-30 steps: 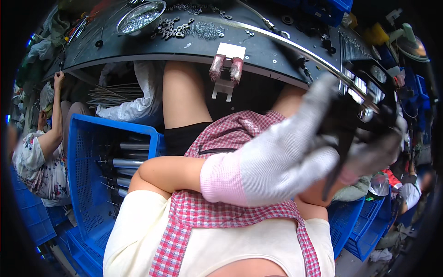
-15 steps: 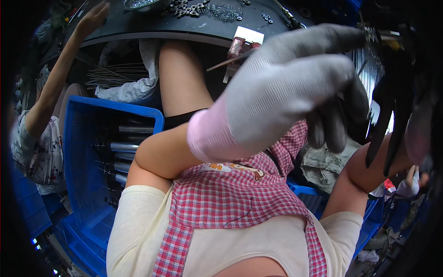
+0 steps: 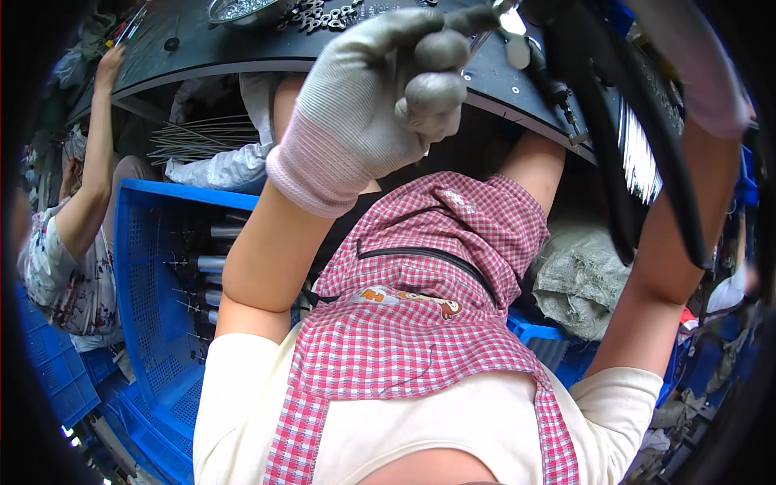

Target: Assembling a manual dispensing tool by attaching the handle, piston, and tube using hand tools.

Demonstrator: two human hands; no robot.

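My left hand (image 3: pixel 380 101), in a grey-white glove with a pink cuff, is raised over the front edge of the dark table. Its fingers are curled closed, with the tips reaching a small shiny metal part (image 3: pixel 514 36). What they pinch is too small and hidden to name. At the upper right, my right hand (image 3: pixel 695 56), gloved too and blurred, is closed around black-handled pliers (image 3: pixel 602 121). The long handles hang down and spread apart. The pliers' head is by the left fingertips, and part of the right hand is out of view.
On the dark table (image 3: pixel 242 69) are a metal bowl (image 3: pixel 242 10) and dark metal links (image 3: pixel 319 14). A blue crate (image 3: pixel 129 267) of metal tubes stands at my left, below thin rods (image 3: pixel 202 137). Another person's arm (image 3: pixel 99 162) reaches over the table's left. A woven sack (image 3: pixel 582 275) lies right.
My left hand has moved left and up, and its fingers have curled closed. My right hand has risen with the pliers. My lap and the table edge are less covered.
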